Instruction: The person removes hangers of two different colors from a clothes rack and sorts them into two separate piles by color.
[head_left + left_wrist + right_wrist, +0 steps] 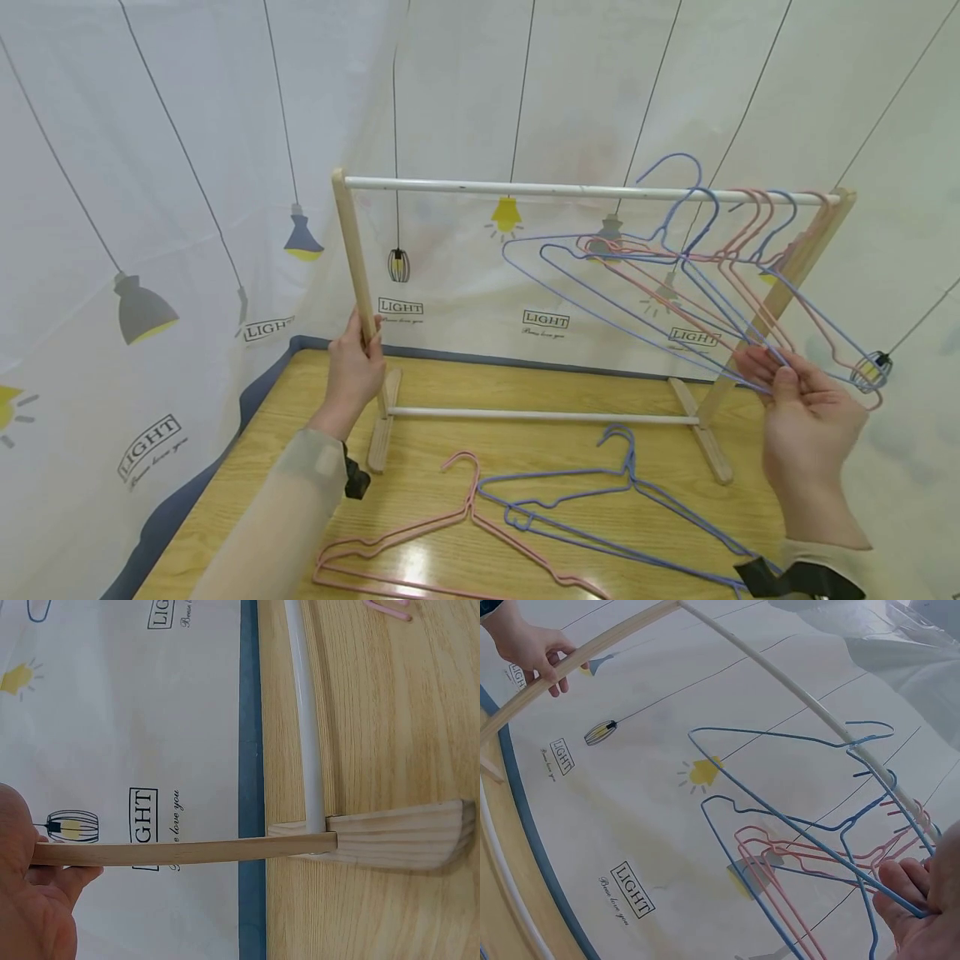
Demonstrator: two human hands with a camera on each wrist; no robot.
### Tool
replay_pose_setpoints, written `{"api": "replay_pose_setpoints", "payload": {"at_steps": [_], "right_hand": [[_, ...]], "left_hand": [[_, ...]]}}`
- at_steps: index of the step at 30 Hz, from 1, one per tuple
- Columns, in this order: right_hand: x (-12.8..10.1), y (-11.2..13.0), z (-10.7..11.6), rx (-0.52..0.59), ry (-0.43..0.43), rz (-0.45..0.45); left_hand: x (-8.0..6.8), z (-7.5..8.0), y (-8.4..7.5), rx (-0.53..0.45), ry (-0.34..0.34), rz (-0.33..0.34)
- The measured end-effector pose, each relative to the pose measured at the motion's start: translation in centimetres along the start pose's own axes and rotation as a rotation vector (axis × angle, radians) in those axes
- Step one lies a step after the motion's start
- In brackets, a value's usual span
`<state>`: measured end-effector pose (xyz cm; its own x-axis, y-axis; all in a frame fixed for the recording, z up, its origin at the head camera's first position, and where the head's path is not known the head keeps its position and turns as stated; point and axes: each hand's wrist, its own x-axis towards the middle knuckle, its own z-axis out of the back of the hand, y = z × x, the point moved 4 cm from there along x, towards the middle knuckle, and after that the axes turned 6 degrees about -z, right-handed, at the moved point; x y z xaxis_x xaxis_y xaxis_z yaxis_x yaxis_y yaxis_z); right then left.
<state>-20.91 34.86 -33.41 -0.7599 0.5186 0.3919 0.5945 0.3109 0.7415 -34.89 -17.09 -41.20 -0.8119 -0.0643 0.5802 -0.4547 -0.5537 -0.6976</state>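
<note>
My left hand (352, 375) grips the left wooden post (354, 250) of a small clothes rack; the left wrist view shows fingers around this post. At the right, my right hand (813, 417) pinches the lower corner of a blue wire hanger (769, 736). This hanger's hook stands higher than the others, at the white rail (480, 187); whether it rests on the rail I cannot tell. Close beside it, several blue and pink hangers hang bunched at the rail's right end, among them a pink hanger (771, 208).
On the wooden table (300, 500), in front of the rack, lie a pink hanger (477, 475) and blue hangers (630, 454) partly overlapping each other. A lower white bar (540, 415) joins the rack's feet. Behind hangs a white sheet (450, 100) printed with lamps.
</note>
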Motion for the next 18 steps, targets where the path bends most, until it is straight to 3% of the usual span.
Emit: {"api": "replay_pose_setpoints", "payload": {"at_steps": [9, 18], "right_hand": [[-1.2, 1.1, 0.3, 0.022, -0.039, -0.073], [-3.2, 0.7, 2.3, -0.022, -0.024, -0.180]], "left_hand": [[0.0, 0.1, 0.1, 0.005, -0.006, 0.011], [0.0, 0.0, -0.1, 0.015, -0.005, -0.003]]}}
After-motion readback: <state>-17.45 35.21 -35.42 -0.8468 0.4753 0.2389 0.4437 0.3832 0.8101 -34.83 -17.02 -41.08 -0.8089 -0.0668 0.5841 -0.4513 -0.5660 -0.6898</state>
